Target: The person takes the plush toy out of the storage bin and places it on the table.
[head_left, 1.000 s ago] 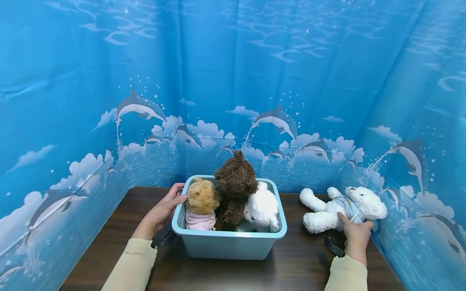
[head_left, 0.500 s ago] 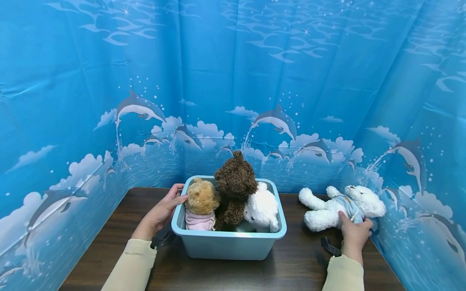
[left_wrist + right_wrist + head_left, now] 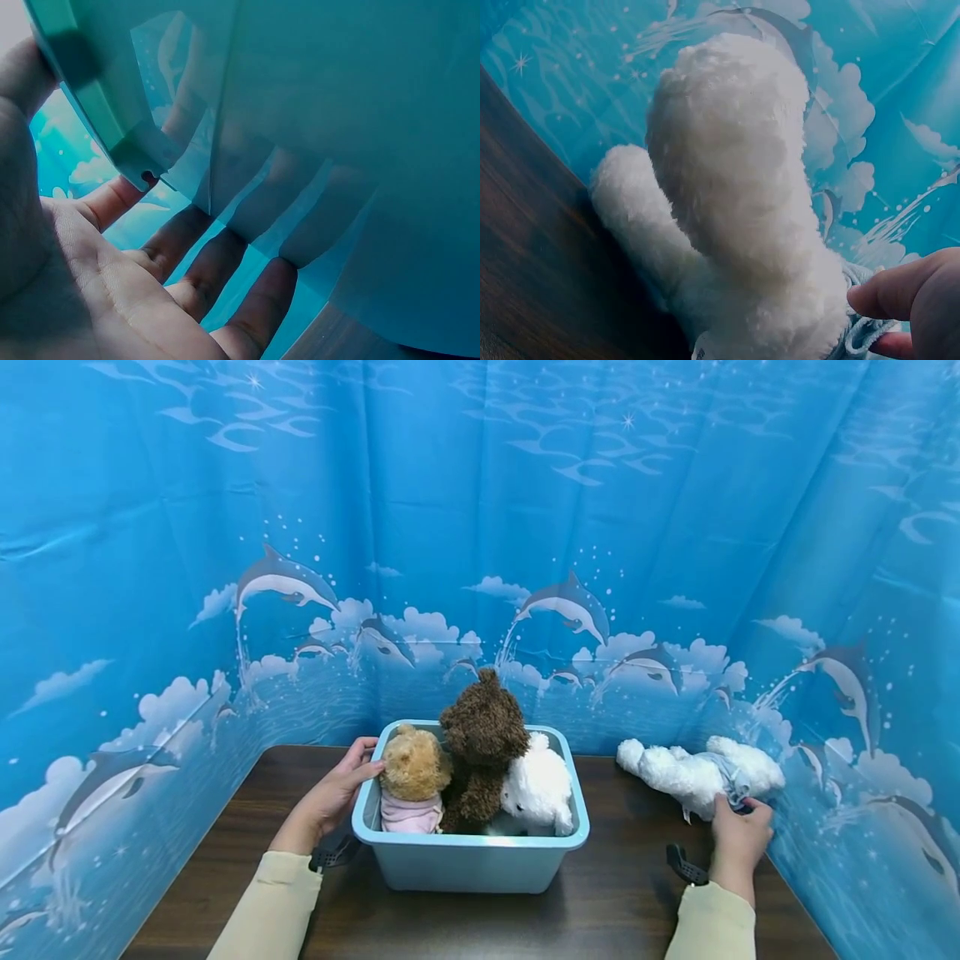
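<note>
My right hand [image 3: 741, 837] pinches the light-blue shirt [image 3: 726, 774] of a white teddy bear [image 3: 678, 774] at the table's right side. The bear lies rolled over, its face hidden; in the right wrist view its legs [image 3: 731, 157] rise away from my thumb. At the left end of a light-blue plastic bin [image 3: 472, 867], my left hand [image 3: 333, 795] holds the rim, thumb on the rim and fingers against the outer wall. Inside sit a tan bear [image 3: 415, 764] in pink, a dark brown bear [image 3: 483, 722] and a white plush toy [image 3: 538, 789].
The bin stands mid-table on a dark wooden table [image 3: 600, 902]. A blue curtain [image 3: 420, 527] printed with dolphins encloses the back and both sides. The white bear lies close to the right-hand curtain.
My right hand has turned the white bear from lying face up onto its side or front, so its face and shirt front no longer show. My left hand and the bin stay put.
</note>
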A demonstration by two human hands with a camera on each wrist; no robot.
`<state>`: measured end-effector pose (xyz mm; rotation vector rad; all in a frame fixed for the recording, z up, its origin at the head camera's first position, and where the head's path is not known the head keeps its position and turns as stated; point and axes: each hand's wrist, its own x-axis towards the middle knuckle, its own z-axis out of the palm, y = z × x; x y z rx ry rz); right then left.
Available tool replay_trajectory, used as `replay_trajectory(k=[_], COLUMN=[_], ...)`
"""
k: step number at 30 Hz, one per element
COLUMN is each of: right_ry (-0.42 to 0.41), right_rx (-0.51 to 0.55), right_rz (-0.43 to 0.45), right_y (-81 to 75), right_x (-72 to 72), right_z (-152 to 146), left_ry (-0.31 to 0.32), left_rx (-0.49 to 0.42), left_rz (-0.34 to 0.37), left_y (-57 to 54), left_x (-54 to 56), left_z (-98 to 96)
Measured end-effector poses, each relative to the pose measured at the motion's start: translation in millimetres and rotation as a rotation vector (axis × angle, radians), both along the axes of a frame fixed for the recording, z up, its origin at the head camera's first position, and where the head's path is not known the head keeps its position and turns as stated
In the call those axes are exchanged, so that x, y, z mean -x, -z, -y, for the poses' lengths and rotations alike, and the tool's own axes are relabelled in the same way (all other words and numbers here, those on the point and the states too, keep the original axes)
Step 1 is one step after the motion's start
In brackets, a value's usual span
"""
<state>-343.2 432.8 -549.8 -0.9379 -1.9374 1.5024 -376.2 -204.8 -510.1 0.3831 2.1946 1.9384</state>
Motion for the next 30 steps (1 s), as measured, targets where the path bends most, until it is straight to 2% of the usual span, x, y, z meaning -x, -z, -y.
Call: replay_trajectory(k=[6,12,17,19,21,25,28,30], right_ry=[0.001,0.016,0.042,0.043,0.035,-0.003,0.000,0.024], right_rx=[0.066,0.069,0.062,0.086,0.127,0.238,0.275,0.263], right_rz=[-0.010,-0.012,-0.024,-0.047,-0.112,-0.312,-0.472,-0.588], right_y=[-2.3,-5.1,-18.9,-32.5,-51.3,-98.3,-129.9,-146.3], right_x=[1.6,0.2,-4.3,-9.5,-17.1,-40.2,-63.6,-78.3], right_z=[0,1,-1,-3,-4,1,13,26], left_ry=[0.000,0.000,0.003,-0.002,0.002,0.006,0.003,0.002], left_rx=[0.005,0.008,0.002,-0.008,-0.015,-0.030,-0.027,-0.024], left_rz=[-0.002,0.002,0.007,0.010,0.009,0.009,0.014,0.018], left_y=[-0.9,-1.7,-0.2,0.7,1.6,1.5,-0.2,-1.9], left_x=[0.2,-1.1,-1.3,-1.6,-1.7,-2.1,-2.3,-2.1], left_z=[1.3,0.7,0.8,0.9,0.5,-1.2,-1.5,-1.0])
